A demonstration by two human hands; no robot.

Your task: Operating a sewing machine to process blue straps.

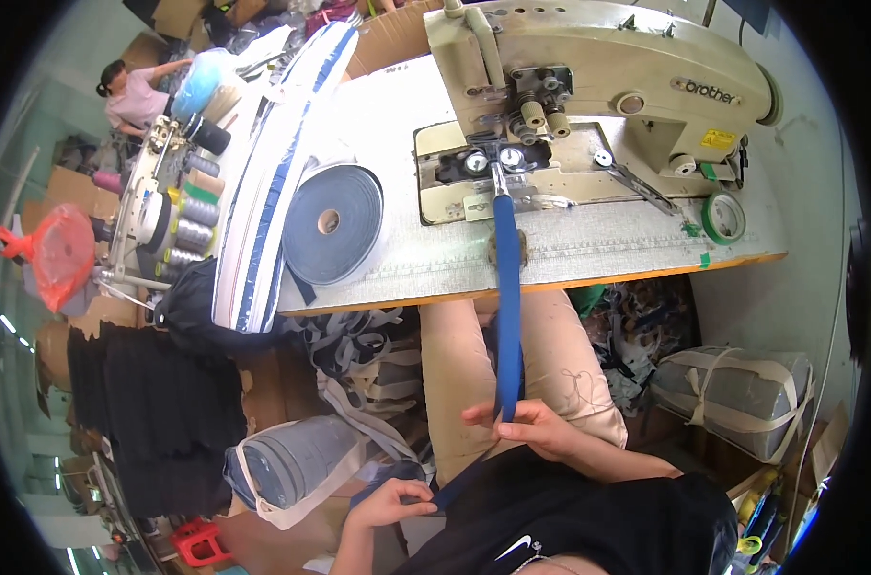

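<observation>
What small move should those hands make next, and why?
Perhaps the right hand, pinching the blue strap, should ease it upward: the strap runs up to the sewing machine, while the left hand holds it lower down.

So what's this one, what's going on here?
A person sits at an industrial sewing machine with both hands on a blue strap. The strap runs from the machine's stitching area across the front edge of the table toward the lap. The right hand pinches it below the edge, and the left hand grips it lower down. A coiled dark webbing roll lies on the table's left.
</observation>
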